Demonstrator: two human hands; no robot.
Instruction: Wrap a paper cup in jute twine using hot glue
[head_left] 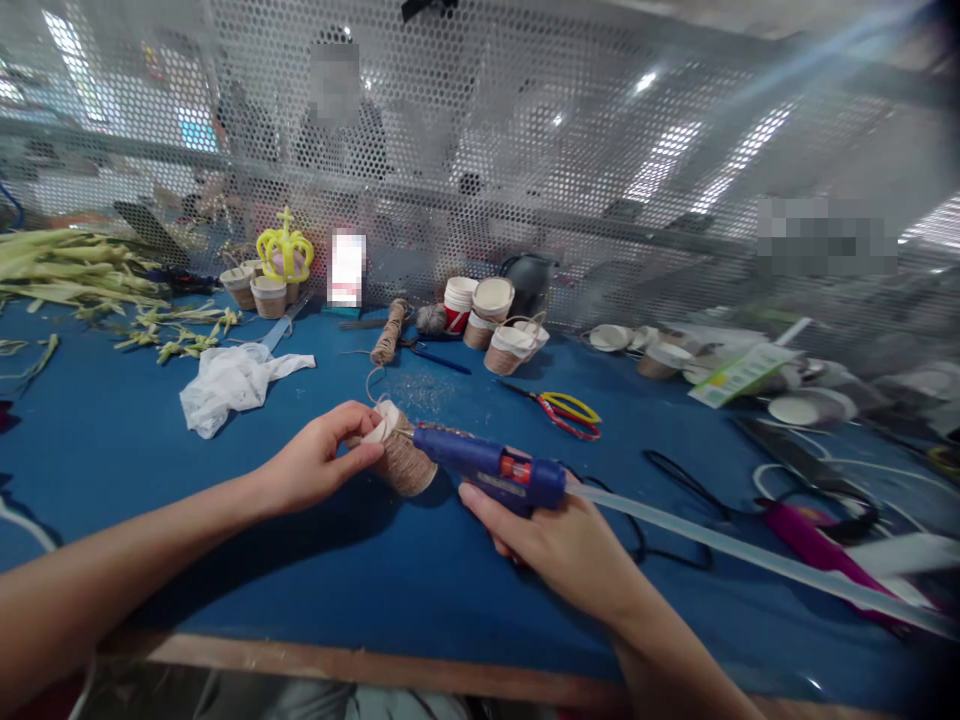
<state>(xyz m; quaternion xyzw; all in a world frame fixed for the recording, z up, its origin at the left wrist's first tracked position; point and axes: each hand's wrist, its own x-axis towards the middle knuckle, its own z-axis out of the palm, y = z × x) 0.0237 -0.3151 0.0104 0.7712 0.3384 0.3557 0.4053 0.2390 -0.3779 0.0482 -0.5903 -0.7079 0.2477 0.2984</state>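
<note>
Fingers and thumb of my left hand [322, 455] pinch the rim of a small paper cup wrapped in brown twine [409, 465], held tilted just above the blue table. In my right hand [540, 535] is a blue glue gun [487, 465], its nozzle pointing left at the cup's upper side, against or very close to it. A long translucent glue stick [720, 540] sticks out of the gun's back end toward the lower right. From the cup a loose strand of twine runs up toward a twine bundle [390, 332].
Scissors with red and yellow handles [566, 412] lie right of centre. Twine-wrapped cups [514, 345] stand by the perforated metal screen [420, 130]. Crumpled white plastic [232, 385] and pale dried husks [75, 265] are at left. Cables, cups and a magenta tool [814, 545] crowd the right.
</note>
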